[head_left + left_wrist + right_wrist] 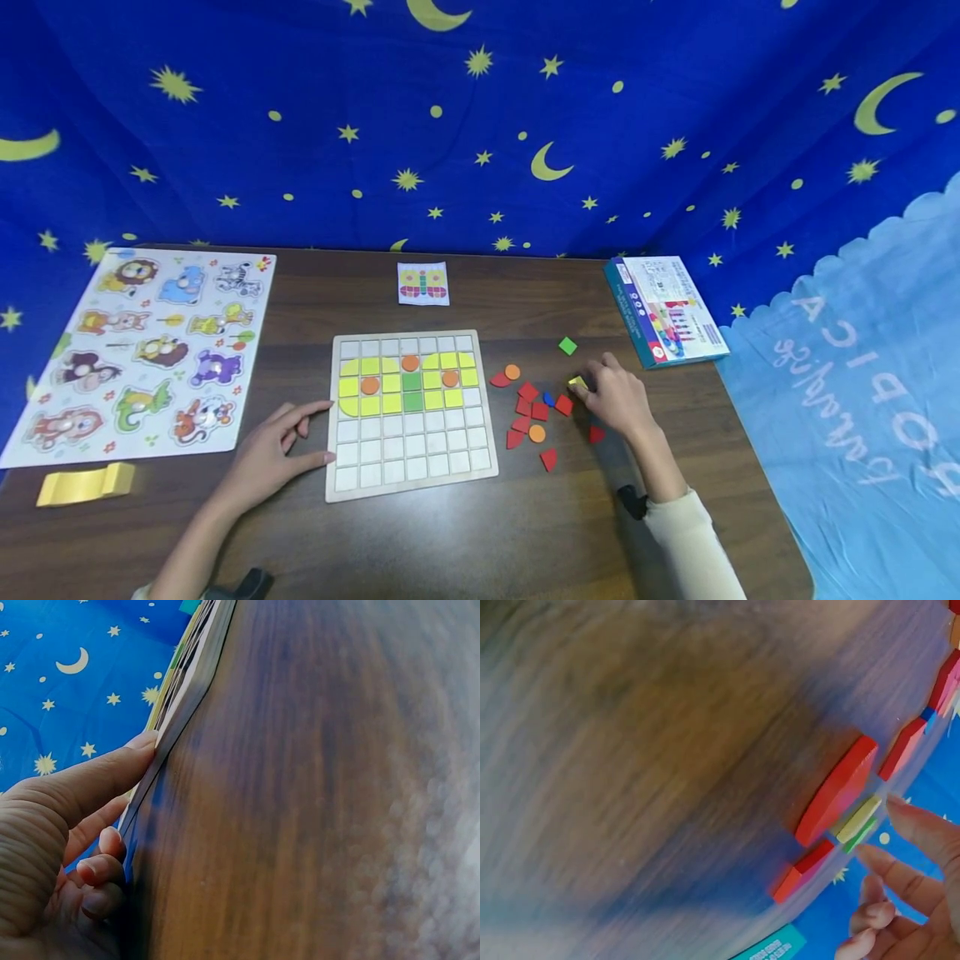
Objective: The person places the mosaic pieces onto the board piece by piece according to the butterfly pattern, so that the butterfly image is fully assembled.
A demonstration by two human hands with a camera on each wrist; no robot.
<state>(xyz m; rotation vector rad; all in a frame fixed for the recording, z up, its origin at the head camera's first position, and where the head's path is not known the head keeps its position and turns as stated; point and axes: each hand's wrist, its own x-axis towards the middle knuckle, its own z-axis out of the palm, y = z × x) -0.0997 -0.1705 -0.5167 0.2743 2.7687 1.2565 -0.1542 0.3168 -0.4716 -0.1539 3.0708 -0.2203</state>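
Note:
A light wooden grid board (412, 492) lies at mid-table, its upper rows partly filled with yellow pieces (369, 406), orange circles (410, 362) and green squares (412, 401). My left hand (268, 454) rests at its left edge, thumb and index finger extended to the rim; the left wrist view shows the thumb (105, 776) against that rim. Right of the board, my right hand (621, 398) reaches down to a small yellow piece (859, 819). Its thumb and index fingertip are right by the piece, spaced apart in the right wrist view. Red pieces (836, 791) lie close by.
Loose red pieces (539, 411), orange circles (537, 433), a blue piece (549, 400) and a green square (567, 346) lie right of the board. A butterfly pattern card (423, 296), a box (663, 308), an animal puzzle (172, 304) and a yellow block (86, 485) surround it.

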